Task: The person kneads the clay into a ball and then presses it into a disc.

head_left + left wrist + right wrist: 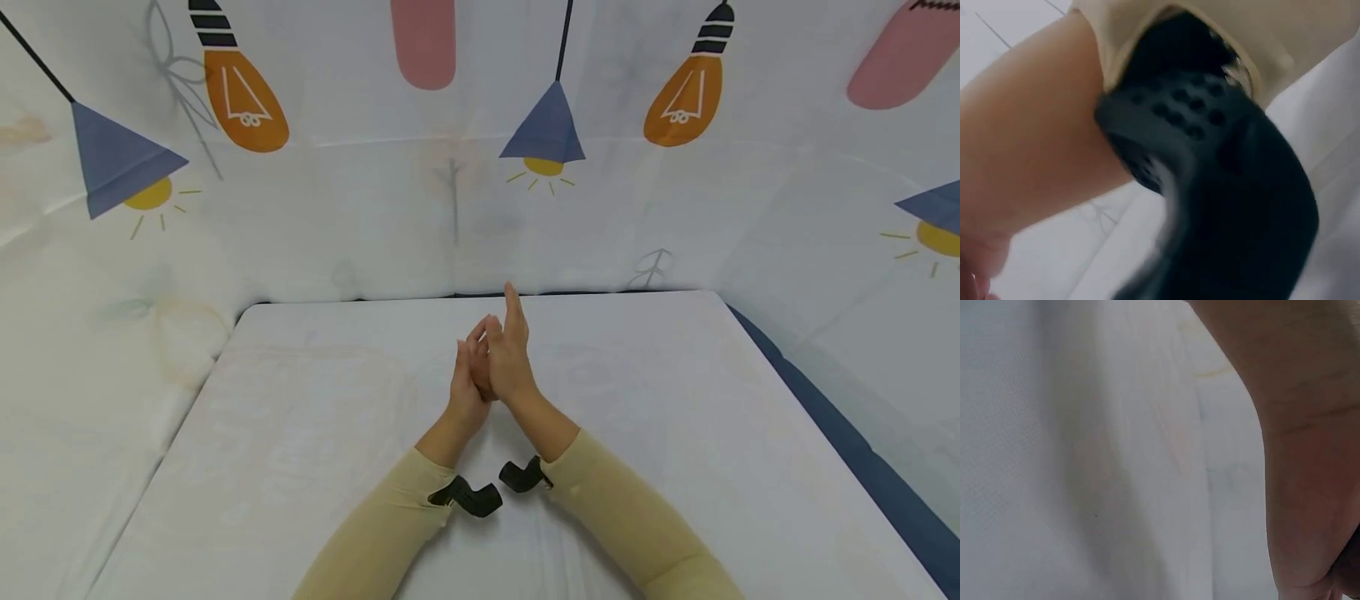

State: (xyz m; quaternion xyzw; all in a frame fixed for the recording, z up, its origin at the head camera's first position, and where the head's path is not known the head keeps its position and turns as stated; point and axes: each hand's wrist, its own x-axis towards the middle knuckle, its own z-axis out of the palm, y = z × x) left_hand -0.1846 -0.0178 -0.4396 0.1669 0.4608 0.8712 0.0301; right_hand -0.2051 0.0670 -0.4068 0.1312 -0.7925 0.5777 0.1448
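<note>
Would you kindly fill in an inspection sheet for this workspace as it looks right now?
Surface: table covered with a white cloth, lightly creased.
Job's things: nothing seen; the hands hold only each other.
Clutter: nothing seen.
Grips: left hand and right hand are pressed together above the middle of the table, fingers mostly straight, right fingertips pointing up and away; cream sleeves reach to the wrists.
Cables: nothing seen; a black wrist camera mount sits under the left sleeve cuff, another under the right.
Surroundings: white fabric backdrop printed with blue lamps, orange bulbs and pink shapes on three sides; a dark blue strip runs along the table's right edge.
</note>
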